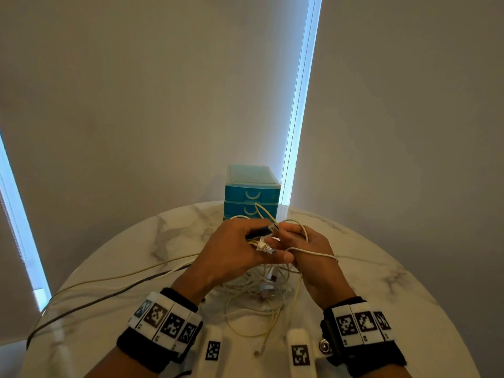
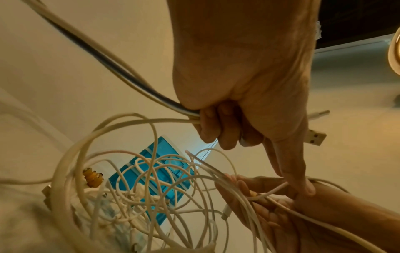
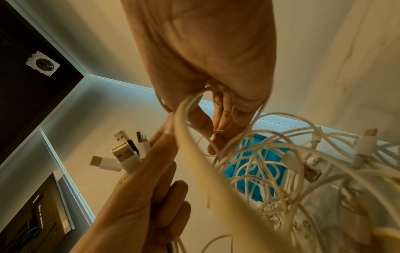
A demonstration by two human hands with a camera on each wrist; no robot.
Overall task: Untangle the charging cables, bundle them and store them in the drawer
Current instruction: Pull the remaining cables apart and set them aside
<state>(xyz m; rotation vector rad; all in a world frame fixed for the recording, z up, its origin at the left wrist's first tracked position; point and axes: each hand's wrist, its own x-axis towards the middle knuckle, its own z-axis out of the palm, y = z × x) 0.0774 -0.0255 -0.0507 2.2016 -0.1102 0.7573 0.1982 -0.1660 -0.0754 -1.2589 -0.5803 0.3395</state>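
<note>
A tangle of white charging cables (image 1: 261, 290) lies on the round marble table (image 1: 381, 282), partly hidden under my hands. My left hand (image 1: 245, 241) grips a bunch of cable ends, with USB plugs (image 3: 123, 150) sticking out past its fingers (image 2: 225, 126). One dark cable (image 2: 103, 59) runs through that fist too. My right hand (image 1: 297, 238), touching the left, holds loops of white cable (image 3: 190, 106) between curled fingers. Behind the hands stands the blue drawer unit (image 1: 252, 192), its drawers closed.
A dark cable and white cables (image 1: 109, 293) trail left across the table and over its edge. Two white marker blocks (image 1: 212, 347) (image 1: 300, 353) sit at the near edge. Blinds with bright gaps (image 1: 300, 105) hang behind the table.
</note>
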